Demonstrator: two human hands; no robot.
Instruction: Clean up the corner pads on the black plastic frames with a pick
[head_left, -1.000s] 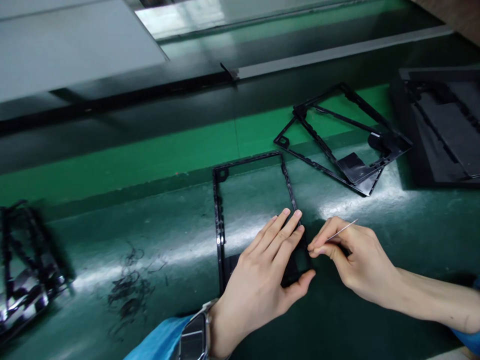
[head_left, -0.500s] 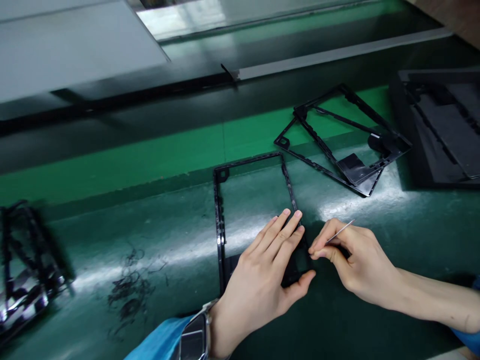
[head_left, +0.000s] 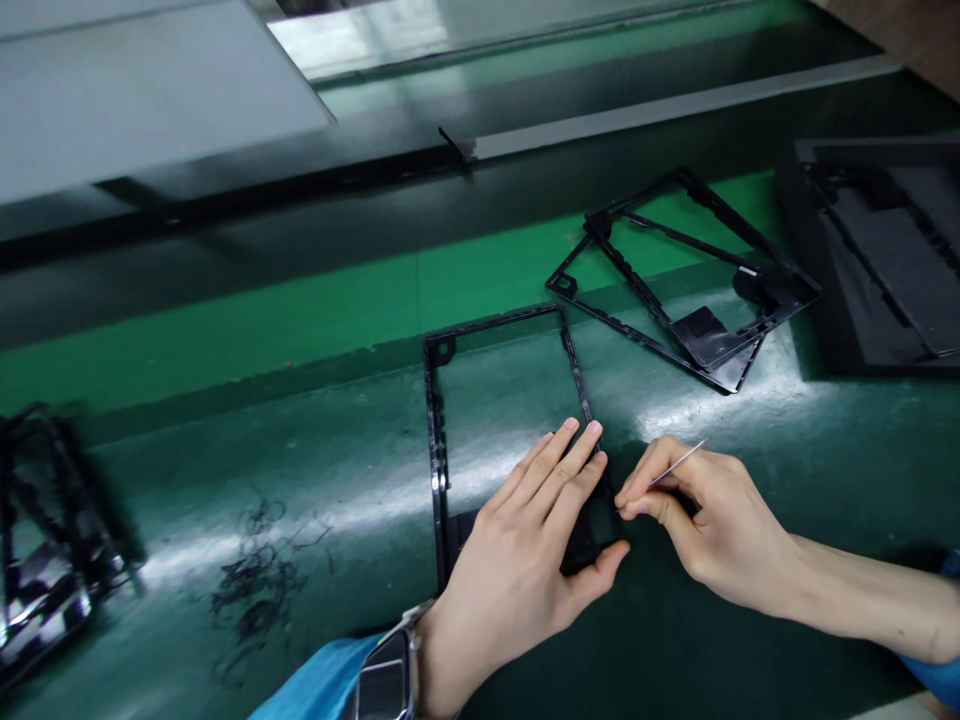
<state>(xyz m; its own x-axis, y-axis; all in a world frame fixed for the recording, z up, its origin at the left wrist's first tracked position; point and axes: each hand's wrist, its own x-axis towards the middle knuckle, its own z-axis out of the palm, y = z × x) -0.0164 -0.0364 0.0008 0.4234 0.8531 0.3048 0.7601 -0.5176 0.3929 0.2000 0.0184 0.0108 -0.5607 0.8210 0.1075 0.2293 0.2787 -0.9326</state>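
A black rectangular frame [head_left: 435, 430] lies on the green work surface in the middle of the head view. My left hand [head_left: 529, 530] rests across its lower right part, fingers stretched out and pressing on the right side bar; the palm hides the lower middle of the frame. Just right of that bar, my right hand [head_left: 697, 510] pinches a thin metal tool [head_left: 681, 462] between thumb and fingers. Its fingertips are at the frame's right edge, and the tool's working end is hidden there.
Two overlapping black frames [head_left: 652, 295] lie at the upper right, beside a dark tray [head_left: 832, 340] with more frames. Other black frames [head_left: 56, 530] are piled at the far left. Thin black scraps [head_left: 259, 580] lie left of my left hand.
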